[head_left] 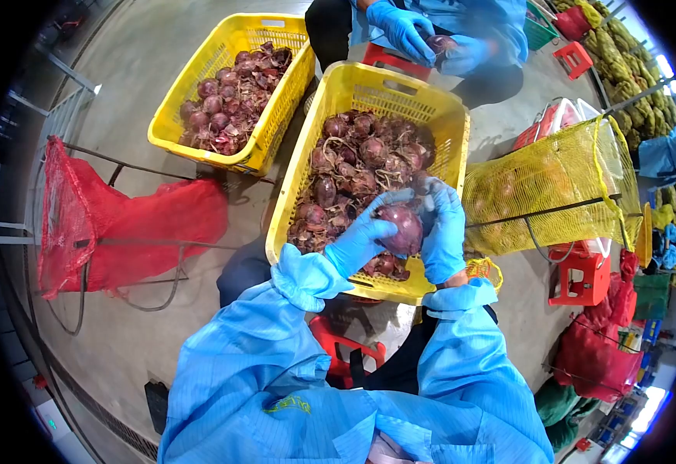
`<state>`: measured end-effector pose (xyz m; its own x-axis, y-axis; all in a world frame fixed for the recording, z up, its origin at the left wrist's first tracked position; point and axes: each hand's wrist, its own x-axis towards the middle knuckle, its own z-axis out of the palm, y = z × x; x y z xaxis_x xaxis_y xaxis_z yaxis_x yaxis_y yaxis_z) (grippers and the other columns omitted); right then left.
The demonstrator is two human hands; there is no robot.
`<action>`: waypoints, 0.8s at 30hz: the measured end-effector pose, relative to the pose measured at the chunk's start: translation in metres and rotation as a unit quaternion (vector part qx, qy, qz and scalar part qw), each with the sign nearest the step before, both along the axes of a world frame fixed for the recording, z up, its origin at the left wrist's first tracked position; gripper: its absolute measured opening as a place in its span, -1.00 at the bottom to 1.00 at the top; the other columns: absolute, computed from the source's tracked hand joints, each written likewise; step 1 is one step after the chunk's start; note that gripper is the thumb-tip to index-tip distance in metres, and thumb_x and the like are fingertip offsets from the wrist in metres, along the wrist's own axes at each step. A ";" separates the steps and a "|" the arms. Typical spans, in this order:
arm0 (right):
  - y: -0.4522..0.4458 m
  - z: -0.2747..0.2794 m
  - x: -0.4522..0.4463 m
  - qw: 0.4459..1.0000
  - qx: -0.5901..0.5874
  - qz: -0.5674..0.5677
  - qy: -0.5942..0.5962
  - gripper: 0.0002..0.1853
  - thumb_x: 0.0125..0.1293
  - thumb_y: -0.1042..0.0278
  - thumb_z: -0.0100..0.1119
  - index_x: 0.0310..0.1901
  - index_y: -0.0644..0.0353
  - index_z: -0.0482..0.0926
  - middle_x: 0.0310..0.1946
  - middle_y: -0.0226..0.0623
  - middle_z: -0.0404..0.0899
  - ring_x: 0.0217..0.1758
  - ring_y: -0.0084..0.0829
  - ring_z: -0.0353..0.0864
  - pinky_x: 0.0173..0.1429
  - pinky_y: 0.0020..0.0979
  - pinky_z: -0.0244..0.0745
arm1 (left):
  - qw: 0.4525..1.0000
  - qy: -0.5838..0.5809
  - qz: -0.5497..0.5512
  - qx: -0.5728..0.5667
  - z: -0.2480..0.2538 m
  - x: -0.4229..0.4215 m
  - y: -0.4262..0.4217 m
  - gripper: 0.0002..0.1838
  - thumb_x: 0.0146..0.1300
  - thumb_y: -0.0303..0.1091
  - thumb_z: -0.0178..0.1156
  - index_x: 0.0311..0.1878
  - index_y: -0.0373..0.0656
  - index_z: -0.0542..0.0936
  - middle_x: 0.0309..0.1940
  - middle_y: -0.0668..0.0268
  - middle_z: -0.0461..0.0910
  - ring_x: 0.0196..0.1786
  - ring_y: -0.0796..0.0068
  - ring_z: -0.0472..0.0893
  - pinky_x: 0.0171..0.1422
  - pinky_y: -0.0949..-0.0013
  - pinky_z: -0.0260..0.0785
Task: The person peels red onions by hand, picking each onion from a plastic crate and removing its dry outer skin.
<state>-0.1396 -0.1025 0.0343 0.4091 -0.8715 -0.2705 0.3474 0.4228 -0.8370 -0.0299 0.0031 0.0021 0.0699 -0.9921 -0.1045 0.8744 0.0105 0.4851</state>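
A large red onion (pixel 401 230) is held above the near end of a yellow crate (pixel 281 224). My left hand (pixel 360 241), in a blue glove, closes around the onion from the left, its thumb across the front. On the onion's right side, my gloved right hand (pixel 443 232) is curled against it; its fingertips are slightly blurred and partly hidden. Below both hands, the crate holds many red onions (pixel 373 152) mixed with loose dry skins and roots.
A second yellow crate (pixel 169 127) of onions stands at upper left. Opposite me, a co-worker's gloved hands (pixel 407 32) hold an onion. A red mesh bag (pixel 137 220) hangs on a frame at left, a yellow mesh bag (pixel 547 185) at right. Red stools (pixel 583 274) stand nearby.
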 end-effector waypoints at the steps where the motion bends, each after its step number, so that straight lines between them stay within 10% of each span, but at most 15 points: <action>1: -0.008 -0.006 -0.009 0.998 0.016 0.058 -0.018 -0.82 0.43 0.31 0.10 -0.11 0.24 0.57 -0.38 -0.46 0.57 -0.37 -0.70 0.47 -0.18 -0.63 0.43 | 0.998 0.058 -0.001 0.004 0.000 0.003 0.001 -0.32 0.11 -0.39 0.19 0.37 -0.10 0.31 0.28 0.23 0.37 0.28 0.27 0.45 0.37 0.14 0.36; 6: -0.003 0.008 -0.003 0.939 -0.217 0.218 0.154 -0.81 0.32 0.33 0.13 -0.10 0.17 0.61 -0.21 -0.34 0.63 -0.21 -0.47 0.56 -0.09 -0.42 0.51 | 0.993 0.053 0.096 0.049 -0.013 0.020 -0.006 -0.58 0.29 -0.30 0.13 0.20 -0.16 0.45 0.13 0.21 0.50 0.16 0.25 0.52 0.27 0.14 0.43; 8: -0.008 0.013 -0.006 0.793 -0.466 0.263 0.291 -0.67 0.14 0.41 0.20 -0.02 0.08 0.65 -0.18 -0.27 0.62 -0.14 -0.30 0.61 -0.04 -0.32 0.56 | 0.990 0.027 0.114 0.075 -0.020 0.014 -0.008 -0.68 0.31 -0.31 0.10 0.09 -0.17 0.53 0.03 0.22 0.56 0.11 0.32 0.55 0.24 0.22 0.43; 9: -0.012 0.011 -0.007 0.626 -0.686 0.199 0.313 -0.60 0.01 0.37 0.24 -0.03 0.03 0.66 -0.17 -0.24 0.63 -0.14 -0.21 0.61 -0.02 -0.28 0.57 | 0.987 0.016 0.129 0.092 -0.036 0.012 -0.011 -0.66 0.32 -0.22 0.08 0.10 -0.15 0.51 0.02 0.20 0.57 0.08 0.29 0.57 0.17 0.16 0.49; 10: -0.012 -0.006 -0.007 0.628 -0.687 0.187 0.313 -0.71 0.13 0.38 0.22 -0.07 0.05 0.67 -0.20 -0.28 0.63 -0.16 -0.31 0.62 -0.03 -0.34 0.56 | 0.983 0.066 0.082 0.152 -0.024 0.014 -0.008 -0.64 0.32 -0.14 0.06 0.07 -0.13 0.52 0.00 0.20 0.58 0.05 0.27 0.59 0.13 0.12 0.51; 12: -0.001 0.018 -0.007 0.925 -0.166 0.312 0.137 -0.79 0.39 0.25 0.09 -0.24 0.17 0.65 -0.35 -0.49 0.53 -0.34 -0.62 0.45 -0.27 -0.49 0.39 | 0.982 0.055 0.075 0.163 -0.016 0.020 -0.007 -0.58 0.28 0.01 0.03 0.04 -0.05 0.54 -0.02 0.21 0.59 0.02 0.19 0.60 0.09 0.03 0.52; 16: 0.027 0.013 -0.014 0.918 0.012 0.396 0.001 -0.73 0.30 0.05 0.17 -0.25 0.08 0.61 -0.68 -0.58 0.25 -0.58 -0.66 0.24 -0.47 -0.54 0.15 | 0.985 0.035 0.128 0.109 -0.022 0.048 -0.003 -0.56 0.30 0.09 0.02 0.02 -0.02 0.55 -0.04 0.22 0.62 -0.05 0.14 0.61 -0.04 0.01 0.54; 19: 0.038 0.004 -0.015 0.894 -0.212 0.380 0.109 -0.51 0.29 -0.08 0.18 0.01 0.20 0.59 -0.31 -0.22 0.61 -0.25 -0.40 0.59 -0.12 -0.34 0.51 | 0.983 0.049 0.143 0.105 -0.012 0.065 -0.003 -0.58 0.32 0.09 0.02 -0.01 -0.02 0.56 -0.06 0.24 0.63 -0.04 0.19 0.61 -0.07 0.04 0.55; 21: 0.027 -0.001 -0.025 0.748 -0.438 0.326 0.376 -0.10 0.20 -0.22 0.24 0.40 0.24 0.19 0.09 0.12 0.48 0.09 0.00 0.53 0.18 -0.16 0.43 | 0.970 0.017 0.195 0.144 -0.022 0.063 -0.009 -0.59 0.33 0.09 0.04 -0.02 -0.02 0.56 -0.07 0.26 0.63 -0.05 0.22 0.62 -0.09 0.06 0.57; 24: 0.030 -0.014 -0.017 0.785 -0.494 0.217 0.305 -0.01 0.23 -0.18 0.22 0.49 0.18 -0.05 0.26 0.23 0.33 0.20 0.14 0.45 0.26 -0.12 0.38 | 0.953 -0.135 0.184 0.199 -0.030 0.043 -0.011 -0.59 0.37 0.10 0.05 -0.06 -0.07 0.56 -0.11 0.25 0.60 -0.04 0.30 0.62 -0.02 0.19 0.57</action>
<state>-0.1562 -0.0721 0.0200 0.7824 -0.5937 0.1883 -0.2425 -0.5688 -0.7859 0.0128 -0.0079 -0.0274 0.4823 -0.7814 -0.3960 0.6896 0.0600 0.7217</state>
